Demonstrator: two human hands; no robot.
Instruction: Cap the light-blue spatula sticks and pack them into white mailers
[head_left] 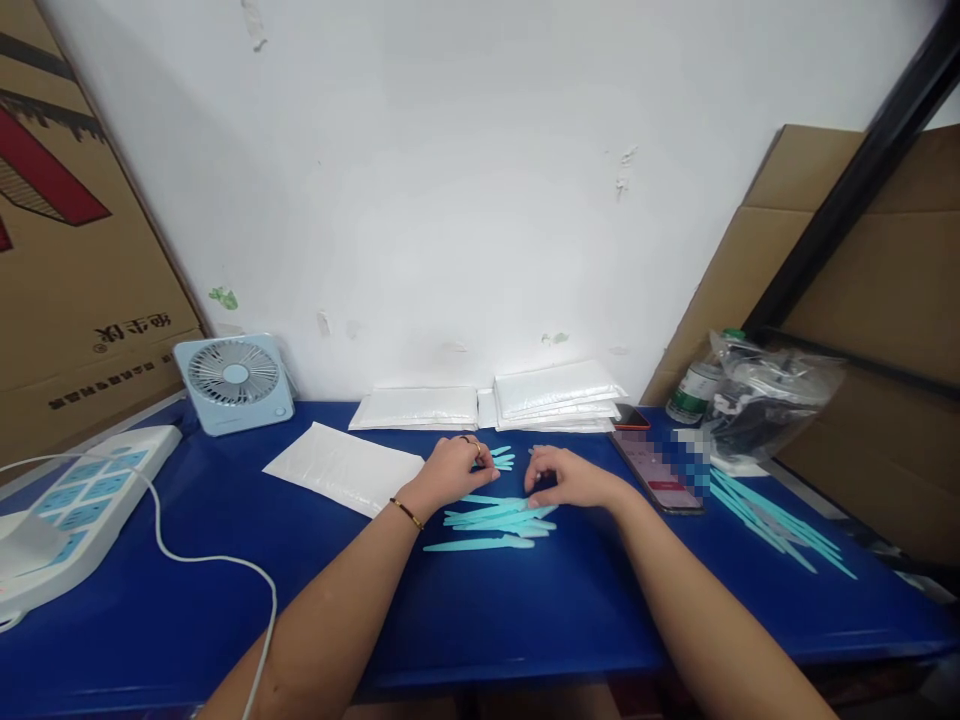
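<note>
Several slim turquoise sticks, which look like eyebrow razors, lie in a loose pile on the blue table in front of me. One razor rests apart on the near side. My left hand is closed at the far left of the pile, thumb against fingers. Beyond its fingertips, the ends of more razors fan out to the right; their other ends are hidden behind the hand. At the pile's right end, my right hand has curled fingers, its thumb close to the razor ends. What it grips, if anything, is hidden.
White padded envelopes are stacked by the wall, and a single envelope lies left. Also left are a fan, a power strip and a white cable. Rightward are a phone, a bottle and more razors.
</note>
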